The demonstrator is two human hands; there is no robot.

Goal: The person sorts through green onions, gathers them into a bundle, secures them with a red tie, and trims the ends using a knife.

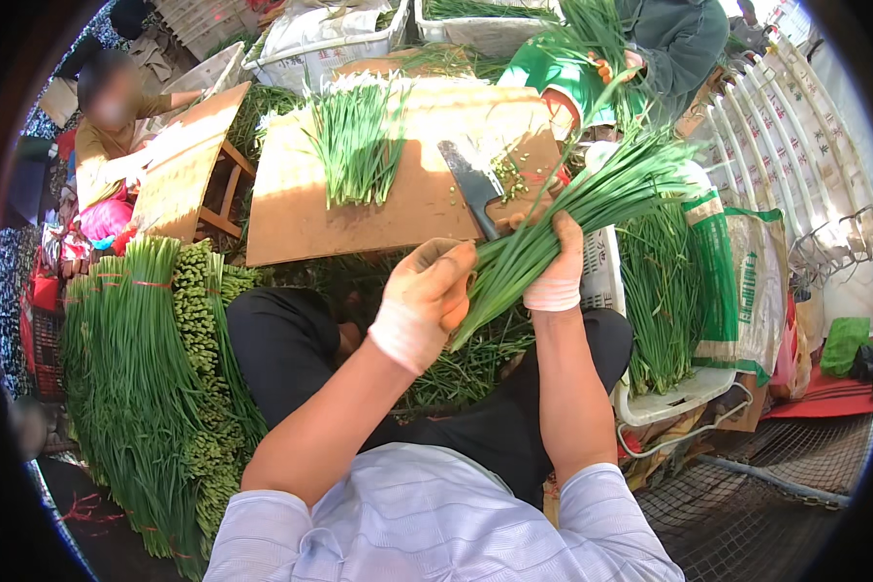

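Note:
My right hand (561,254), in a thin stained glove, is closed around a loose bunch of green garlic chives (596,196). My left hand (436,280), gloved too, has its fingers curled at the bunch's lower left end; whether it grips any stalks is hidden. Beyond my hands, a cleaver (467,178) with a dark blade lies on a brown wooden board (291,211), its handle towards me. Cut bits (511,178) are scattered beside the blade. Another pile of chives (360,142) lies on the board, left of the cleaver, with its pale ends at the far edge.
Tied chive bundles (138,327) are stacked at my left. At my right, a white plastic crate (644,411) holds loose chives, beside a green and white woven sack (749,284). Two people work nearby, one at a slanted board (189,160) on the left, one at the far right.

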